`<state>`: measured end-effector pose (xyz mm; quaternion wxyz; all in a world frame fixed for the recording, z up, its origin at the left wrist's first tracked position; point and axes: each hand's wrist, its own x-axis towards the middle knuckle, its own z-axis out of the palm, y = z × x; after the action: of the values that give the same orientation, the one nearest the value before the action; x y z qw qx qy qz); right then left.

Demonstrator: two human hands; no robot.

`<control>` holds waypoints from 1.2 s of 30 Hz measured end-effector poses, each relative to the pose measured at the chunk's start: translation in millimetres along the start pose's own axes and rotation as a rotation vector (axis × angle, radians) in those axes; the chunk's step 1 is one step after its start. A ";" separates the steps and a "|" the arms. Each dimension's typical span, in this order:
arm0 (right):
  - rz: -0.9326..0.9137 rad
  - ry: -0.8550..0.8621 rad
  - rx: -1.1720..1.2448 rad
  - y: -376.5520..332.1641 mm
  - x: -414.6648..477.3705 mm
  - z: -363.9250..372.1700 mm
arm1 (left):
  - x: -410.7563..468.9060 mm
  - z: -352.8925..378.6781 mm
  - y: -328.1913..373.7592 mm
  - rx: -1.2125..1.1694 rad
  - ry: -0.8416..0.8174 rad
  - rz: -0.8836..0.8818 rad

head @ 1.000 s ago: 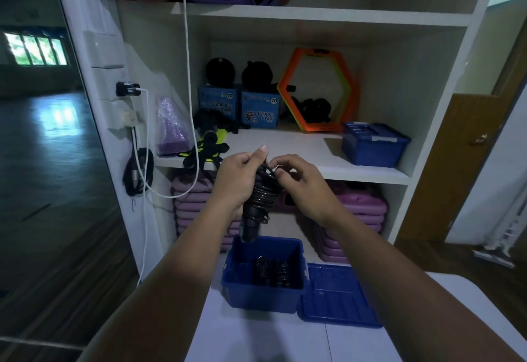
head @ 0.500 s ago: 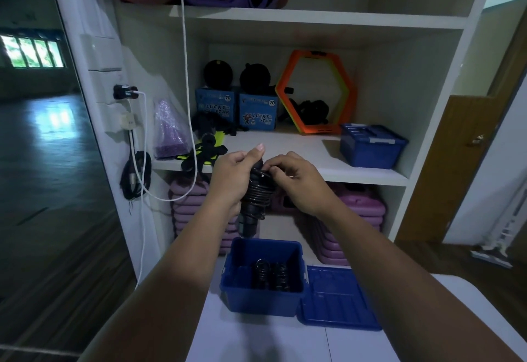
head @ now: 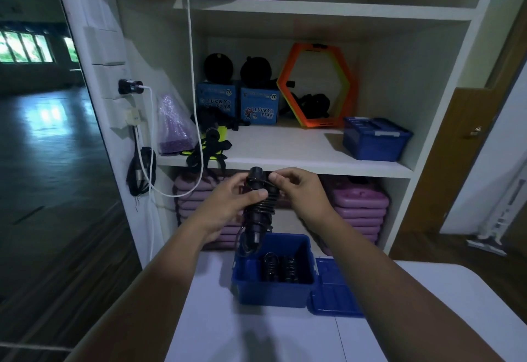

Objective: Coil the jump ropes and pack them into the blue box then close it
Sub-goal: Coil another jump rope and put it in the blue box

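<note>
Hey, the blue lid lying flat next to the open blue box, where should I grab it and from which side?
Probably best to take the lid by its near edge, coming from your side. It lies flat on the table, so only an edge can be pinched, and its left edge sits against the blue box, leaving no room there.

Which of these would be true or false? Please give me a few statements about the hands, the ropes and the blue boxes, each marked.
1. The left hand grips a coiled jump rope. True.
2. The right hand hangs empty. False: its fingers pinch the rope near the coil's top.
3. Two coiled ropes lie in the blue box on the table. True.
4. That box's lid is on. False: it lies beside the box, on its right.
5. A second blue box, lidded, sits on the shelf. True.
</note>
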<state>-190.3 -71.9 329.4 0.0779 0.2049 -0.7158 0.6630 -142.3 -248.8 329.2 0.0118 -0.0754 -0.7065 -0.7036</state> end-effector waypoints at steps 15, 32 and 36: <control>0.233 -0.061 0.086 21.1 -12.6 43.3 | -19.0 -43.2 -34.8 -0.062 -0.225 0.000; 0.357 0.185 -0.018 91.6 21.0 -6.8 | 43.4 6.2 -89.1 0.109 -0.042 -0.265; 0.451 0.146 -0.114 135.7 31.3 -26.4 | 76.4 9.8 -131.1 0.101 0.090 -0.428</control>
<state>-276.6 -46.8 219.7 -0.0090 -0.0132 -0.7721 0.6353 -233.1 -232.1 208.3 -0.1027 0.1086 -0.7393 -0.6565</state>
